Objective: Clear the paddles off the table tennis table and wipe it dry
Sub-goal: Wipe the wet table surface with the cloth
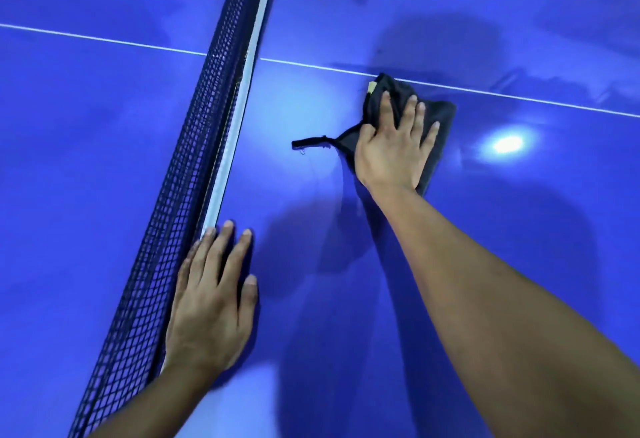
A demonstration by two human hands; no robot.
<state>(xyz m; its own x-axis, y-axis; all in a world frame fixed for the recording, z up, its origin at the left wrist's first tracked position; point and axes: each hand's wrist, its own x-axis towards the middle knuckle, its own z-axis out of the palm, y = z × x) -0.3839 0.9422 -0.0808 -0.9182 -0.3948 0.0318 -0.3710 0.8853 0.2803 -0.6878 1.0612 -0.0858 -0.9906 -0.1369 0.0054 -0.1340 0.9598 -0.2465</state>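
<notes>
A blue table tennis table (519, 39) fills the view. My right hand (393, 147) presses flat on a black cloth (441, 115) just below the white centre line (519, 96), fingers spread over it. A thin black strip of the cloth (311, 141) trails to the left. My left hand (211, 302) lies flat and open on the table beside the net, holding nothing. No paddles are in view.
A dark mesh net (194, 174) with a white top band runs diagonally from the top centre to the bottom left. A bright lamp reflection (507, 143) sits right of the cloth. Faint streaks and shadows mark the surface.
</notes>
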